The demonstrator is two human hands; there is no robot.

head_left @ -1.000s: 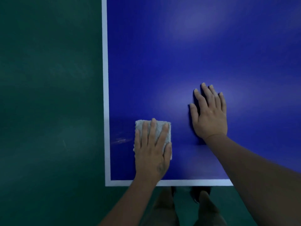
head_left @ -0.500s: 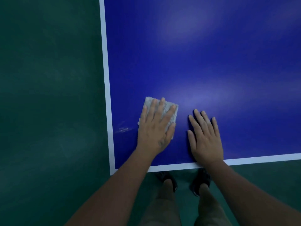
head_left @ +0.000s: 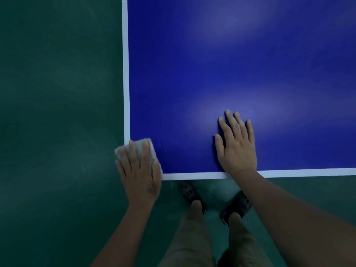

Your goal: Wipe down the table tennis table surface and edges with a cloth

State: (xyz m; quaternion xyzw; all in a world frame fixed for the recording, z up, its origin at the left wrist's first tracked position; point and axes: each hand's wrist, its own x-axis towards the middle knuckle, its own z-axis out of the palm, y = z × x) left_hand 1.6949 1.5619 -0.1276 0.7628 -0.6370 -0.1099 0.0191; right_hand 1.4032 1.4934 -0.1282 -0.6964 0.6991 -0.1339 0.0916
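Table corner: flat-fingered left hand is pressing cloth, best kept flush along the edge; flat, empty right hand is bracing.

Cloth — from further in to table corner

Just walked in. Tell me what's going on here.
A person is wiping a blue table tennis table with white border lines. The left hand presses a pale grey folded cloth flat onto the near left corner, the cloth overhanging the edge slightly. The right hand rests flat on the blue surface by the near edge.
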